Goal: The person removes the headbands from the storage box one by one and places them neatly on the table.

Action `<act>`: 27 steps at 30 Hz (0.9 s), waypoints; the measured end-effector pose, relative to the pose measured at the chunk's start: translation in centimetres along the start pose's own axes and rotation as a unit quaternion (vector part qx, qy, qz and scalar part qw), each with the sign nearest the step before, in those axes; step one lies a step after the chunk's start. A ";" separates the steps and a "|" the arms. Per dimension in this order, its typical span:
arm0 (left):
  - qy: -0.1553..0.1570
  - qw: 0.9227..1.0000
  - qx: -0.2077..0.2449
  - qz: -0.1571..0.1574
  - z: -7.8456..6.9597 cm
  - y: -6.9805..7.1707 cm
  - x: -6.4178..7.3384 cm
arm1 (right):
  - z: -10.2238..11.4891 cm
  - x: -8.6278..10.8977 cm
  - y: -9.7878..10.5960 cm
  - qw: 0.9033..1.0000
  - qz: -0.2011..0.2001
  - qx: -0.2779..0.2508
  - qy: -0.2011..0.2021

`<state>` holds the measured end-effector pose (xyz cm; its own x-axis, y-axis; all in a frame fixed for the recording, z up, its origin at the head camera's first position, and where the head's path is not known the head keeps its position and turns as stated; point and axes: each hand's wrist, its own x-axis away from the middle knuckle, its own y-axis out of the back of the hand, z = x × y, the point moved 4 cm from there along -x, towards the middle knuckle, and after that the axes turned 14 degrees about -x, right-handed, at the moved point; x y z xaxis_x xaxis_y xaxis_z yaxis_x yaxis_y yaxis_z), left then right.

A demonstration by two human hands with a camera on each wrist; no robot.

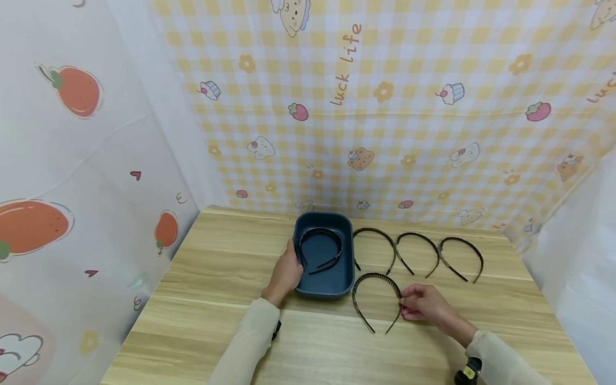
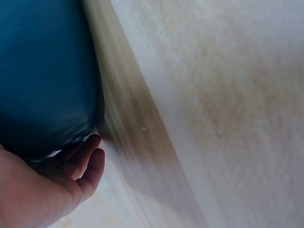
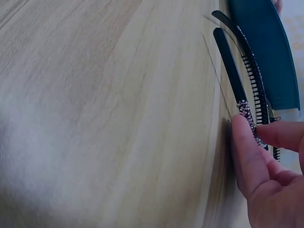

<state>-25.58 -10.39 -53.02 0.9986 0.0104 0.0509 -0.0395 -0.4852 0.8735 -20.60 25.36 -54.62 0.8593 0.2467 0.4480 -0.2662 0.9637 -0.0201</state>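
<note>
In the head view, a dark blue rectangular plastic box stands on the table. My left hand holds the box's left side; its fingers curl beside the lower wall in the left wrist view. A black headband lies inside the box. My right hand pinches the right arm of a toothed black headband, with its ends toward me, in front of the box's right corner. Sparkly beads cover part of the pinched arm, between thumb and fingers.
Three more black headbands form a row right of the box: the left headband, middle headband and right headband. The wood-grain table backs onto a yellow checked cloth. A fruit-printed cloth hangs at left.
</note>
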 end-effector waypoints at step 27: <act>-0.004 1.000 0.006 -0.001 0.2 -0.1 0.0 | 5.1 -2.3 -3.9 0.997 -0.012 -0.002 0.074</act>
<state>-25.52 -10.51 -53.21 0.9990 0.0055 0.0450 -0.0363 -0.4965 0.8673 -23.72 20.56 -51.03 0.9207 0.2354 0.3112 -0.2432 0.9699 -0.0143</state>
